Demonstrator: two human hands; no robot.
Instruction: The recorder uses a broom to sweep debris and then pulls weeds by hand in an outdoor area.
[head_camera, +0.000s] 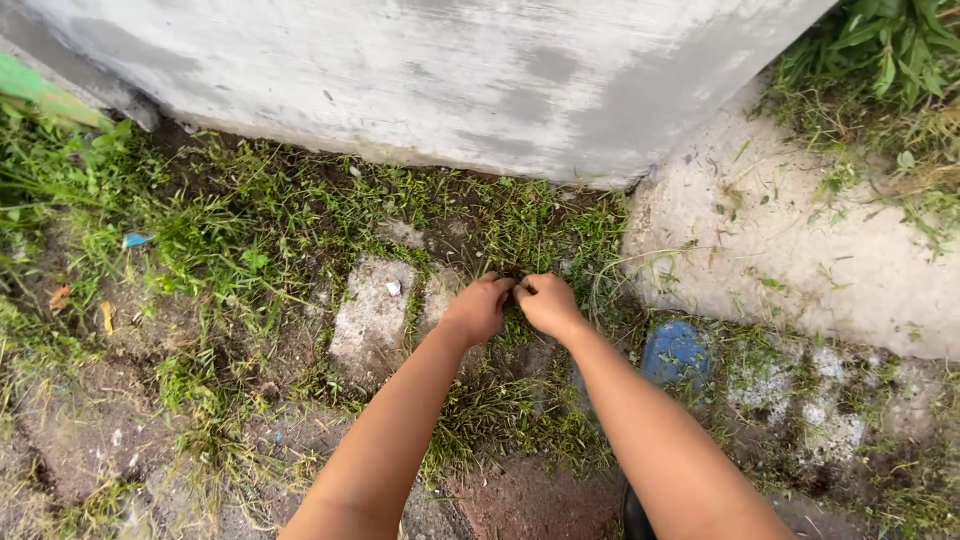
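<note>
At centre frame, the left hand (478, 308) and right hand (546, 303) meet knuckle to knuckle, fingers closed on a tuft of grass (512, 283) that lies directly beneath and just above them, below the grey wall (450, 80).

The grass (520, 235) is bright green, thin over dark brown soil (95, 420). The wall (450, 70) is whitish with grey streaks and smudges. The flat stone (372, 310) is pale grey, the round stone (675, 352) blue, the concrete slab (800, 240) off-white, flecked green.
</note>
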